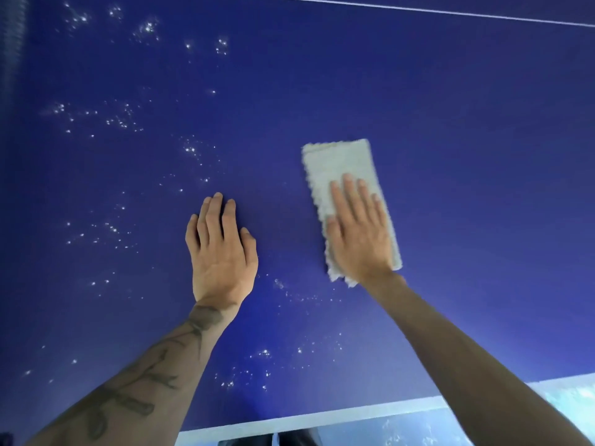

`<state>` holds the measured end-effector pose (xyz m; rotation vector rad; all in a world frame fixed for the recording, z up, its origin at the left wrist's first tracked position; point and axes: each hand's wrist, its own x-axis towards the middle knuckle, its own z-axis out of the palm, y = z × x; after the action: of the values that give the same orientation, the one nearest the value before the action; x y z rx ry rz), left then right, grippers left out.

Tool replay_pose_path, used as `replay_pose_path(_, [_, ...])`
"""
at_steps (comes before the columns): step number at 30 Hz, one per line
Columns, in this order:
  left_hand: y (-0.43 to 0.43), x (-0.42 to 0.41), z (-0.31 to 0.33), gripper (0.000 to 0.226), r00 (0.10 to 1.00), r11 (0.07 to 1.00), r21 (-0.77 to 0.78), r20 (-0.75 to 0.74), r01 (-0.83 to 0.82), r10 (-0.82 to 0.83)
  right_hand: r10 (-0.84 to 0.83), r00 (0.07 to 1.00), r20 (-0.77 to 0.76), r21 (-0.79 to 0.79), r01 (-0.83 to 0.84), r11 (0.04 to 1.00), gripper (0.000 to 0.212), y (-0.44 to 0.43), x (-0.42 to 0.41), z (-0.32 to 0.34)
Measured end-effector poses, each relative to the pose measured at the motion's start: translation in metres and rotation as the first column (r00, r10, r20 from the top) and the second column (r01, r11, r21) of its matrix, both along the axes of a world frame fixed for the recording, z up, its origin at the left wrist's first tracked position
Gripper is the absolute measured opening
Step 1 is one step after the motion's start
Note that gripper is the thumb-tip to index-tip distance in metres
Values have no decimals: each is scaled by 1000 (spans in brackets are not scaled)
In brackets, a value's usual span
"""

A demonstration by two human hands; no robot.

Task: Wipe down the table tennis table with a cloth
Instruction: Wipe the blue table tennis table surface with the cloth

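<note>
Where the head view looks down, shows little but a deep blue counter [450,107], matt and smooth, blurred along its left margin. Next in size, two bare forearms reaching in from the near side: left forearm [145,381] marked with a dark leafy tattoo, right forearm [467,349] plain. Then the cloth [338,169], lying flat on the counter right of centre, well away from the near edge. Pale grey-white and fluffy, folded into a long narrow rectangle, with a scalloped fringe down its left side and a ragged near end. Long axis running away from the person, far end leaning slightly leftward, near end slightly rightward. Pressed under the right grip [357,233]: palm down on the nearer half of the cloth, fingers straight, a little spread and pointing along the long axis, curled round nothing; far half of the cloth uncovered. Left grip [222,252] likewise flat and relaxed, palm down on the bare counter, fingers straight and close together, near the cloth but apart from it. Thin white line [418,9] crossing the far right of the view; broader white edge band [322,416] along the near side. Smallest of all, glinting white specks [119,120] scattered in clusters over the left half and between the forearms; droplets or dust, cannot tell.
</note>
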<state>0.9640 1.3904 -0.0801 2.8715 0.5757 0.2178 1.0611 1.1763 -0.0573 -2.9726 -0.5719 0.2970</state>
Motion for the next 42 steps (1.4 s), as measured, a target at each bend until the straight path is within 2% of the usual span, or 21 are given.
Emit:
replay_pose_path(3, [-1, -1, -1, 47, 1000, 1000, 0, 4, 12, -12, -197, 980, -15, 20, 198, 980, 63, 12, 32, 1])
replay_pose_path(5, [-2, -2, 0, 48, 1000, 1000, -6, -2, 11, -11, -206, 978, -24, 43, 207, 977, 67, 40, 25, 0])
replay_pose_path(6, [-2, -2, 1, 48, 1000, 1000, -15, -11, 9, -10, -150, 989, -20, 48, 151, 987, 68, 52, 11, 0])
replay_pose_path(9, [-2, -2, 7, 49, 999, 999, -48, -45, 19, -21, 184, 983, -9, 33, -183, 982, 63, 48, -52, -2])
replay_pose_path(11, [-2, -5, 14, 49, 997, 997, -65, -68, 39, -43, 278, 960, -20, 18, -278, 960, 61, 10, -68, -2])
replay_pose_path(12, [-2, -12, 17, 49, 996, 996, -75, -75, 41, -47, 246, 969, -24, 3, -246, 969, 61, -9, -66, 0])
replay_pose_path(14, [-6, -33, 22, 48, 996, 996, -83, -76, 33, -39, 78, 997, -22, -24, -79, 997, 62, -33, -48, 4])
replay_pose_path(16, [-12, -62, 22, 48, 997, 996, -82, -65, 32, -38, -111, 993, -26, -2, 111, 994, 62, -27, -28, 6])
replay_pose_path(18, [-17, -87, 19, 50, 998, 996, -76, -57, 36, -40, -197, 980, -36, 46, 199, 979, 63, 3, -26, 5])
replay_pose_path(20, [-20, -102, 13, 52, 998, 997, -72, -60, 22, -26, -93, 995, -22, 41, 93, 995, 64, 31, -50, 2])
replay_pose_path(23, [-21, -109, 3, 54, 997, 999, -30, -65, 29, -30, 265, 964, -27, 28, -265, 964, 63, 25, -109, -4])
replay_pose_path(24, [-21, -109, 0, 55, 997, 999, -18, -62, 34, -35, 312, 950, -16, 34, -311, 950, 62, 10, -118, -5])
replay_pose_path(26, [-19, -110, -5, 54, 998, 999, -14, -51, 31, -32, 231, 973, 0, 39, -231, 972, 60, -25, -115, -3])
replay_pose_path(28, [-18, -111, -7, 53, 999, 1000, -13, -24, 23, -23, 47, 999, 17, 3, -47, 999, 60, -46, -92, 0])
replay_pose_path(30, [-18, -111, -8, 53, 1000, 999, -23, -16, 25, -26, -105, 994, 7, -5, 105, 994, 61, -40, -64, 2])
replay_pose_path(32, [-19, -111, -7, 53, 1000, 999, -27, -1, 17, -17, -157, 988, -11, 43, 157, 987, 63, -12, -54, -1])
replay_pose_path(34, [-19, -110, -6, 53, 1000, 999, -32, 5, 14, -14, -77, 997, -10, 64, 78, 995, 64, 18, -71, -4])
replay_pose_path(36, [-19, -109, -5, 53, 1000, 999, -40, 6, 21, -21, 99, 995, 5, 65, -99, 993, 63, 29, -110, -8])
replay_pose_path(39, [-19, -110, -3, 54, 1000, 999, -45, -8, 18, -19, 285, 959, 5, 72, -284, 956, 61, -3, -141, -10])
replay_pose_path(40, [-19, -111, -2, 54, 1000, 999, -49, -7, 12, -13, 266, 964, 5, 67, -266, 962, 61, -20, -135, -9])
replay_pose_path(42, [-20, -111, -2, 53, 1000, 999, -49, -7, 12, -12, 124, 992, 28, 33, -125, 992, 61, -45, -112, -9])
